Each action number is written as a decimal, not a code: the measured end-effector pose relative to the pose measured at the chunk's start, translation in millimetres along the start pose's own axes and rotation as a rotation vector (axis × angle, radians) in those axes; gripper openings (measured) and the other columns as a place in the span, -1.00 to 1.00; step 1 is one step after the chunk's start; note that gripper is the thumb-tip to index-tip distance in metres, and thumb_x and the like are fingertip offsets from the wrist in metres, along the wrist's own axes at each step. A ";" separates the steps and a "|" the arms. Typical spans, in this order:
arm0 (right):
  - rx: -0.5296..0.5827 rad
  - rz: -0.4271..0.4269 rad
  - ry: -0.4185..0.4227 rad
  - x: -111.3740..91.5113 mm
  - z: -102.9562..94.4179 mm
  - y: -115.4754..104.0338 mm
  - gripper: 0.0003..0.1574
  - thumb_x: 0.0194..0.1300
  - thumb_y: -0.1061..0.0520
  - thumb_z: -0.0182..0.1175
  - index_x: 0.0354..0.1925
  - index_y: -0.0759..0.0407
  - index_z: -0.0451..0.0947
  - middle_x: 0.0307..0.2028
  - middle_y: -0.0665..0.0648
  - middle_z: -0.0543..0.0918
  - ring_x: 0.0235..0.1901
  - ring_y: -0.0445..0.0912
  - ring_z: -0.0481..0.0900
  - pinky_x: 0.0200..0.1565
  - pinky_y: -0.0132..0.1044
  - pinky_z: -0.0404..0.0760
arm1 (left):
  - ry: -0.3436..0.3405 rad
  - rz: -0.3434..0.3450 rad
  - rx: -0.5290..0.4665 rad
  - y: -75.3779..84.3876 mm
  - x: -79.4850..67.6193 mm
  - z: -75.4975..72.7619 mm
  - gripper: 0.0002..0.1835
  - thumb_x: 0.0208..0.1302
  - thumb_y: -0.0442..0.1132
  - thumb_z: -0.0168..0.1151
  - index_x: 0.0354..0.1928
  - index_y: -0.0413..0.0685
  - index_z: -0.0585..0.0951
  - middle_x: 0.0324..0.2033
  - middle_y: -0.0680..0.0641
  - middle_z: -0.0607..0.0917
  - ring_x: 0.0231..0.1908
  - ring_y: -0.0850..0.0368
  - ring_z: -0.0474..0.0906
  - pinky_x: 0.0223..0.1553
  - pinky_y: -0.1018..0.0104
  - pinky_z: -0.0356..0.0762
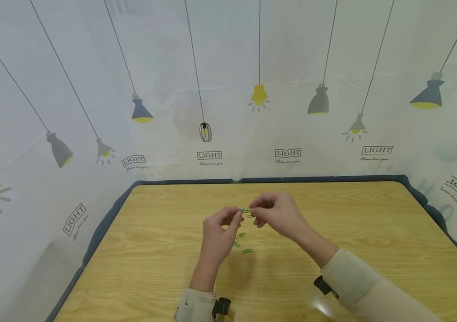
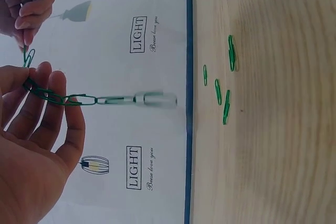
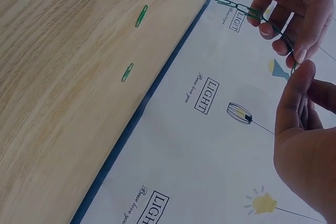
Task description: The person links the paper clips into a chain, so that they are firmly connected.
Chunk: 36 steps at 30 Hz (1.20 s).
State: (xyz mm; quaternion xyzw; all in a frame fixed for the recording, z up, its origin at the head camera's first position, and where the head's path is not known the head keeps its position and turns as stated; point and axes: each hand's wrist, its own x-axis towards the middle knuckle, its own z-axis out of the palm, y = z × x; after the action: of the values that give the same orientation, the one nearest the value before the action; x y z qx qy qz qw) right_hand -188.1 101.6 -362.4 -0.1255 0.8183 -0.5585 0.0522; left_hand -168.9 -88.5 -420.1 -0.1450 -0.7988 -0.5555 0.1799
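The chain point(image 2: 81, 99) consists of slim green wire paper clips linked end to end, and is held above the table point(image 1: 152, 250). The left hand point(image 1: 221, 233) pinches it, thumb and forefinger closed; the right hand point(image 1: 281, 217) pinches a clip at its upper end, fingers closed. Loose green clips point(image 1: 247, 251) lie on the table, some to the near side. The head view shows only a short green portion between the hands; both wrist views show links hanging free, the lowest blurred in the left wrist view but distinct in the right.
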 end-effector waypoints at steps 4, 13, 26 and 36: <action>0.005 0.008 -0.010 0.5 -4.5 2.6 -0.82 0.43 0.22 0.32 -0.08 0.31 0.76 -0.33 0.21 0.80 -0.41 -0.08 0.77 -0.24 -0.20 0.82 | -0.009 0.006 0.010 -0.2 1.4 -0.7 -0.80 0.56 -0.22 0.28 -0.06 -0.21 0.78 -0.28 -0.10 0.84 -0.32 0.12 0.76 -0.27 0.41 0.70; 0.004 0.028 0.001 -1.6 -13.0 6.3 -0.82 0.47 0.22 0.31 -0.06 0.30 0.75 -0.34 0.17 0.79 -0.39 -0.06 0.77 -0.23 -0.18 0.82 | -0.013 -0.014 -0.017 -1.2 3.8 -1.6 -0.85 0.55 -0.23 0.29 -0.09 -0.12 0.77 -0.27 -0.09 0.84 -0.35 0.23 0.71 -0.28 0.42 0.69; -0.050 -0.070 0.025 -5.2 -12.2 -1.8 -0.84 0.49 0.21 0.33 -0.05 0.26 0.75 -0.31 0.15 0.81 -0.36 -0.07 0.76 -0.23 -0.25 0.78 | -0.135 -0.097 -0.107 13.7 8.8 1.3 -0.72 0.55 -0.13 0.29 0.18 -0.04 0.70 -0.04 -0.13 0.83 -0.33 0.14 0.72 -0.31 0.40 0.66; -0.125 -0.172 0.028 -3.6 -6.7 2.0 -0.87 0.50 0.23 0.31 -0.06 0.23 0.74 -0.31 0.13 0.80 -0.37 -0.11 0.75 -0.26 -0.31 0.76 | -0.074 -0.073 -0.073 15.4 10.5 -2.4 -0.82 0.55 -0.19 0.29 -0.03 -0.11 0.78 -0.22 -0.13 0.84 -0.37 0.17 0.71 -0.29 0.41 0.71</action>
State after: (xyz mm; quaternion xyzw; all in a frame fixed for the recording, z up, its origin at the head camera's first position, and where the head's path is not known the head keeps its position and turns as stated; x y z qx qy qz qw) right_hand -186.4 109.3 -361.9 -0.1902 0.8384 -0.5106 -0.0153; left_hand -171.4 -85.2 -401.7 -0.1426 -0.7887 -0.5849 0.1247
